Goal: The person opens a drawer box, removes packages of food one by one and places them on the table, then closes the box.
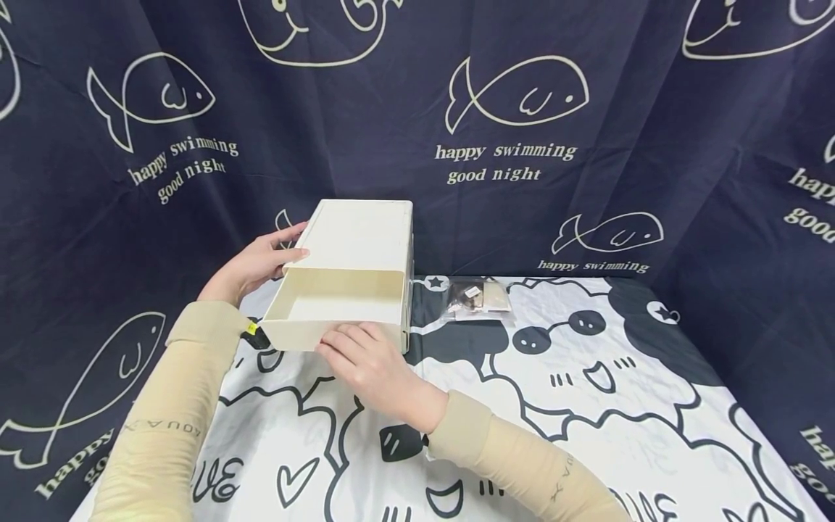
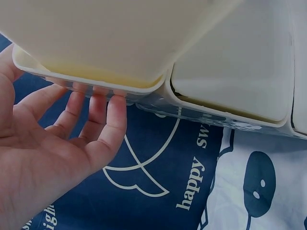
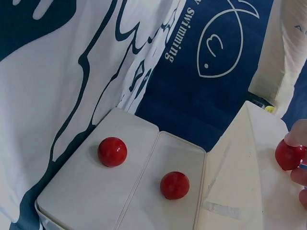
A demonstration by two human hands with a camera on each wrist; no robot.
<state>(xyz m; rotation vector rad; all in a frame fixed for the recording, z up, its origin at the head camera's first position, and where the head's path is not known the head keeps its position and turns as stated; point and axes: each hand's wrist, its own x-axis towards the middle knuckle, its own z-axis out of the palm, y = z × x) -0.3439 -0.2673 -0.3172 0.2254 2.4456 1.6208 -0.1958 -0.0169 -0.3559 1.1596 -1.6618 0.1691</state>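
A white drawer cabinet [image 1: 365, 230] stands against the back curtain. Its top drawer [image 1: 293, 336] is pulled out toward me, and the white inside shows no contents. At the drawer front, my right hand [image 1: 373, 368] pinches a round red knob [image 3: 287, 155], as the right wrist view shows. Two more red knobs [image 3: 112, 152] sit on the closed drawer fronts below. My left hand [image 1: 251, 262] rests on the cabinet's left side, thumb on the top edge. In the left wrist view, the fingertips [image 2: 116, 108] touch the side wall from outside.
To the cabinet's right lies a clear plastic bag [image 1: 479, 299] with dark and beige items inside. A black and white patterned cloth [image 1: 574, 435] covers the table. The dark blue fish-print curtain [image 1: 515, 196] hangs right behind the cabinet.
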